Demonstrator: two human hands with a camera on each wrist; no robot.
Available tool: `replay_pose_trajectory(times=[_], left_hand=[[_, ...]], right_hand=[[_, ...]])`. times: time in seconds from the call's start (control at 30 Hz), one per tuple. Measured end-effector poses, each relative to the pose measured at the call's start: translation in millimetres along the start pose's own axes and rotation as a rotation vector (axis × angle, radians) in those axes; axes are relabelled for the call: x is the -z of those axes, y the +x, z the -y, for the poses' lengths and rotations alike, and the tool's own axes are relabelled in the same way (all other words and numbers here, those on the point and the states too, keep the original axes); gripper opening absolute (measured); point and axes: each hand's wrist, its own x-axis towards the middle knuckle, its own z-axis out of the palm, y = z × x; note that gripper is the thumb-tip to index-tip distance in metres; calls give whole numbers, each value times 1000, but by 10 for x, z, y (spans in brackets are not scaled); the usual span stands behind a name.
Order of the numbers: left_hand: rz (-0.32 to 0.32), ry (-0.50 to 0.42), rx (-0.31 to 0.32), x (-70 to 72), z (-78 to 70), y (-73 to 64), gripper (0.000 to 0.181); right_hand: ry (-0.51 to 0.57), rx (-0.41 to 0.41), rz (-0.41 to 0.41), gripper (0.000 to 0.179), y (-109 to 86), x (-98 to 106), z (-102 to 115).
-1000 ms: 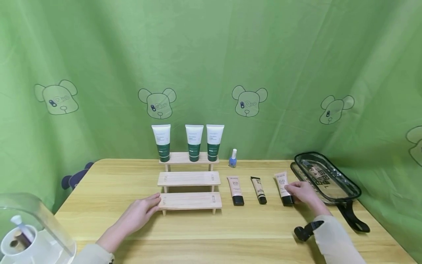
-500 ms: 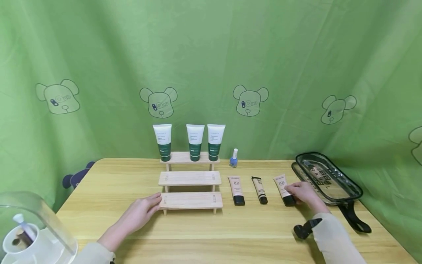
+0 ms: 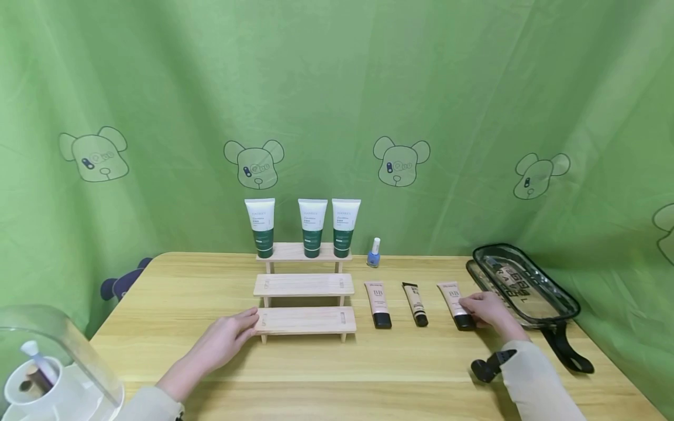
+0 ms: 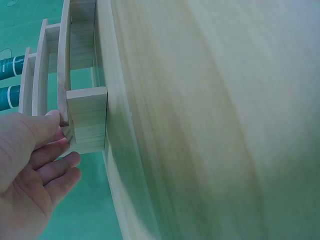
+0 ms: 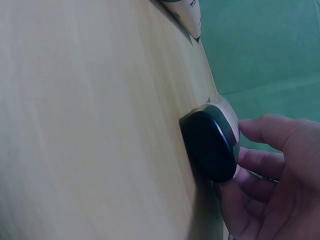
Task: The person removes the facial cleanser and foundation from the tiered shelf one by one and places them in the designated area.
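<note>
A three-tier wooden display stand (image 3: 305, 319) is centred on the table. My left hand (image 3: 223, 341) pinches the left end of its lowest shelf, thumb on top and fingers below in the left wrist view. On the right, my right hand (image 3: 488, 311) holds a pink BB cream tube (image 3: 451, 298) with a black cap (image 5: 206, 145) by its right side, thumb on the front. To its left lie a slim beige tube (image 3: 415, 304) with black ends and another pink BB cream tube (image 3: 377, 301).
White-and-green squeeze tubes (image 3: 313, 225) stand on the top shelf. Blue nail polish (image 3: 373, 254) stands behind the lying tubes. A clear black-trimmed pouch (image 3: 526, 286) lies at right. At front left is a clear-covered holder (image 3: 58, 386) with brushes. A green curtain (image 3: 326, 105) hangs behind.
The held BB cream tube has tilted down, its flat end lower, and now lines up with the other tubes. My right hand has shifted only slightly; the left still grips the shelf.
</note>
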Motion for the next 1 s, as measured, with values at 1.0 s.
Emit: replay_pose_trajectory(times=[1.0], left_hand=[[-15,-15,-16,8,-18,0,30]], right_hand=[[2,196,17,47,20,29,670]])
